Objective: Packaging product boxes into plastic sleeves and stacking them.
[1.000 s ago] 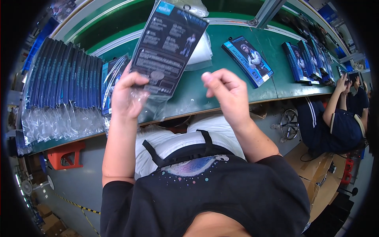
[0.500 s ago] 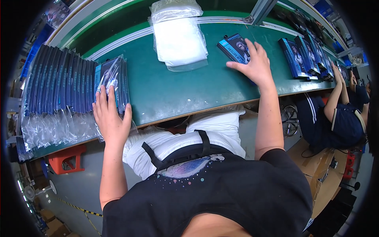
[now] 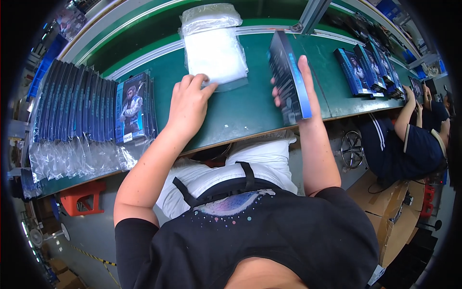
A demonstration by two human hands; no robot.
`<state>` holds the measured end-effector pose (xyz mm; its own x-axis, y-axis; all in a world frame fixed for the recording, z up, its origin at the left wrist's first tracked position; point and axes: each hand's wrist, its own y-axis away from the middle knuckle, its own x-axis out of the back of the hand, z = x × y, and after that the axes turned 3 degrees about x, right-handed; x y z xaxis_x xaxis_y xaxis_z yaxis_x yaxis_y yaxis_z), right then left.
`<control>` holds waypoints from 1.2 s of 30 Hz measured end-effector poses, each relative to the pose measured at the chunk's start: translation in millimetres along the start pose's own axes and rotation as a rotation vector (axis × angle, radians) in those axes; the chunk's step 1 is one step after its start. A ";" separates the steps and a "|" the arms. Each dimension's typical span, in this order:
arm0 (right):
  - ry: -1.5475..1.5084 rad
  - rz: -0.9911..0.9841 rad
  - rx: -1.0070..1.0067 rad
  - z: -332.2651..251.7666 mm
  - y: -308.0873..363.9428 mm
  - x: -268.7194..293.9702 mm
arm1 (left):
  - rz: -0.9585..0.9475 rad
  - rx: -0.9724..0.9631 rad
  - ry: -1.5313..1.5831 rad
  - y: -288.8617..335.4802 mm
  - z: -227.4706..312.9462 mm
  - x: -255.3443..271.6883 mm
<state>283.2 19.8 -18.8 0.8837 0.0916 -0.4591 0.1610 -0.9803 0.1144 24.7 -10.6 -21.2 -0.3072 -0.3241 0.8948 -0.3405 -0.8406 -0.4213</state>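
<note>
My right hand (image 3: pixel 308 94) grips a flat dark blue box (image 3: pixel 290 79), holding it on edge above the table with the thumb on one side and the fingers on the other. At the near left corner of a stack of clear plastic bags (image 3: pixel 216 55), my left hand (image 3: pixel 188 103) has its fingers curled in and pinched at the bag edge. How much of the bag lies between the fingertips is hard to see. On the left, a row of bagged blue boxes (image 3: pixel 74 103) leans together, with a printed box front (image 3: pixel 130 108) at its right end.
Several more blue boxes (image 3: pixel 353 72) lie overlapping on the right of the green table (image 3: pixel 231 113). Beyond them sits a co-worker (image 3: pixel 409 139) in dark clothes. A metal post (image 3: pixel 315 14) rises at the back edge. A red stool (image 3: pixel 82 197) stands below on the left.
My left hand has left the bagged row and moved right to the bag stack. My right hand has taken hold of the box from the table and tilted it up on edge.
</note>
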 end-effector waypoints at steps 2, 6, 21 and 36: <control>-0.139 -0.036 -0.200 8.2 9.2 -3.0 | -0.085 0.041 0.039 -3.2 -8.3 -6.8; -0.230 -0.187 -0.202 21.5 28.3 -1.7 | 0.056 0.099 0.224 -6.4 -9.7 -7.5; -0.088 -0.487 -0.276 28.2 1.9 -40.0 | -0.243 0.835 0.971 -11.5 -24.4 20.2; 0.177 -0.123 0.150 48.2 26.7 -59.5 | 0.131 0.274 0.479 6.9 6.9 25.1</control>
<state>213.7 -20.3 -30.9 0.9267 0.2278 -0.2988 0.2166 -0.9737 -0.0704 20.8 -27.6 -0.7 -0.7217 -0.2536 0.6441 -0.0490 -0.9094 -0.4129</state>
